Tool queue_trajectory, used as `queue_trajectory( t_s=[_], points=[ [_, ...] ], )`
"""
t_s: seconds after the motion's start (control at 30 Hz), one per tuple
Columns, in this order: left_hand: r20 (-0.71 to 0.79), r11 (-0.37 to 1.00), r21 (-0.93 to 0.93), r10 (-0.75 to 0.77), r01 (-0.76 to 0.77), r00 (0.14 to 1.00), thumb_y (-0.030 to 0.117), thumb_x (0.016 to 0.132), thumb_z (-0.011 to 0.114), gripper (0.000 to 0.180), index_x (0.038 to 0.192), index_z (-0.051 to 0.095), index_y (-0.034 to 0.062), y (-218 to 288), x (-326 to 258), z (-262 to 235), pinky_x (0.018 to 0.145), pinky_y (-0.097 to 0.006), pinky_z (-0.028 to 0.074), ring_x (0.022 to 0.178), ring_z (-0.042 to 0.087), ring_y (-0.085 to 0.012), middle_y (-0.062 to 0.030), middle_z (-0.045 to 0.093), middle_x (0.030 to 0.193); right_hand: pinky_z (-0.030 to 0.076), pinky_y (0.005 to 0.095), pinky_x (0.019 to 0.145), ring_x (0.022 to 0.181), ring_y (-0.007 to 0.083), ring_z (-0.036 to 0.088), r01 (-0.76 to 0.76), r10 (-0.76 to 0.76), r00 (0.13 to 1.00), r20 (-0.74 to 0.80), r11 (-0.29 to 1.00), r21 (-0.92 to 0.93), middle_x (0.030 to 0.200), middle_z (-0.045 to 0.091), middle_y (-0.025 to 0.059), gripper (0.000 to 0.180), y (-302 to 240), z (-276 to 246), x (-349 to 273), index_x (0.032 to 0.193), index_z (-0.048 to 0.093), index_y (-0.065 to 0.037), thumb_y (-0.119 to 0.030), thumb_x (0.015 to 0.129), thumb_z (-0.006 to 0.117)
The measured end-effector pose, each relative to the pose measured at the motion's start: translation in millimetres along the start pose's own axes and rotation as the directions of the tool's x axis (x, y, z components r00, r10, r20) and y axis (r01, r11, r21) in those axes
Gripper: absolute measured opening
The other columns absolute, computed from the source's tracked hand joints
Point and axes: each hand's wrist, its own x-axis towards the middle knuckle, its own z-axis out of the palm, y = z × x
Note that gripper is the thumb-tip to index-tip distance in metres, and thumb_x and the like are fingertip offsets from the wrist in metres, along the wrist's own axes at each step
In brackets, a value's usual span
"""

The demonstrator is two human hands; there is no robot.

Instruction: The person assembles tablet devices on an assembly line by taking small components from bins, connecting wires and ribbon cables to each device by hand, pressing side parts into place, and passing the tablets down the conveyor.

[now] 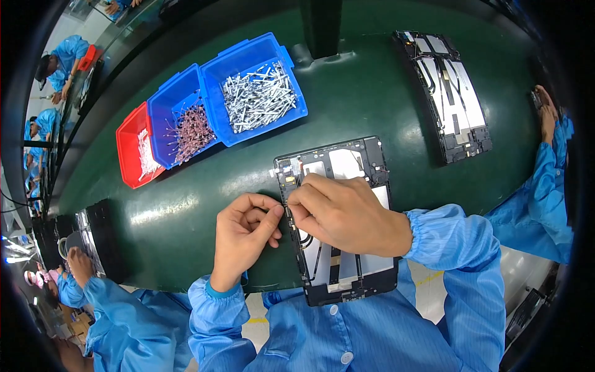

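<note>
Closest in was the open tablet (377, 268), innards up in front of the person, and its bottom end seemed to poke past the near edge of the green bench (186, 254), so a hard push down there could've tipped it, imo. The left hand (242, 239) was at the tablet's left edge, thumb and forefinger pressed together at the tips; the right hand (347, 214) reached across the tablet, fingers bunched over that same edge. Those fingers hid the spot, so I honestly couldn't tell whether either was pinching a tiny part. My read was fiddly two-handed work on something small along that side, and the next move called for a light touch and a tablet that didn't slide. Best room to move looked to be left of the tablet. Up and left of it sat a blue bin of silvery strips (269, 132), then a blue bin of reddish bits (170, 105) and a red bin (128, 146). Another opened device (455, 93) lay up and right, well apart, and a black post (321, 28) rose beyond the tablet's top end.
</note>
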Motion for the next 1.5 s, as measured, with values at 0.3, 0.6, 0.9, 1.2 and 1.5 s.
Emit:
queue_trajectory(
  t_s=[0.3,0.6,0.9,1.2,1.5],
  points=[
    [-0.017,1.000,0.008,0.004,-0.004,1.000,0.006,0.093,0.068,0.014,0.099,0.061,-0.0047,-2,0,3,0.051,-0.020,0.049,0.058,0.061,-0.0077,-0.0051,0.065,0.071,0.050,0.0340,0.048,0.063,0.0216,0.064,0.003,-0.002,1.000,0.018,1.000,-0.027,0.077,0.055,0.0063,0.015,-1,-1,0,0.085,0.058,-0.004,-0.010,0.080,0.071],
    [-0.024,1.000,0.003,0.007,-0.007,1.000,0.005,0.093,0.068,0.014,0.099,0.061,-0.0050,-2,0,2,0.051,-0.020,0.050,0.058,0.061,-0.0081,-0.0055,0.065,0.071,0.050,0.0350,0.049,0.066,0.0220,0.065,0.002,-0.001,0.999,0.045,1.000,-0.016,0.077,0.054,0.0075,0.017,-1,-3,2,0.083,0.057,-0.002,-0.014,0.083,0.069],
    [-0.082,0.999,-0.002,0.044,-0.044,0.996,0.004,0.092,0.068,0.012,0.097,0.060,-0.0042,-6,-3,9,0.051,-0.021,0.051,0.061,0.062,-0.0080,-0.0054,0.065,0.075,0.049,0.0354,0.048,0.064,0.0220,0.064,-0.013,0.012,0.999,0.043,1.000,0.005,0.077,0.055,0.0074,0.016,-1,-2,1,0.083,0.058,-0.002,-0.014,0.083,0.068],
    [0.004,0.998,0.057,-0.036,0.036,0.999,0.003,0.092,0.067,0.011,0.095,0.061,-0.0051,5,2,3,0.052,-0.022,0.052,0.063,0.064,-0.0096,-0.0074,0.067,0.075,0.048,0.0363,0.049,0.063,0.0231,0.064,-0.019,0.017,0.999,0.046,0.999,0.045,0.077,0.056,0.0075,0.015,0,-3,1,0.083,0.058,-0.002,-0.013,0.083,0.068],
    [0.085,0.995,0.054,-0.092,0.088,0.992,0.000,0.091,0.065,0.008,0.095,0.062,-0.0057,10,10,-6,0.054,-0.023,0.054,0.067,0.067,-0.0125,-0.0092,0.068,0.080,0.049,0.0375,0.048,0.062,0.0242,0.064,-0.017,0.014,0.999,0.037,0.997,0.071,0.077,0.056,0.0081,0.015,0,-4,1,0.083,0.059,-0.002,-0.014,0.085,0.068]
  ],
)
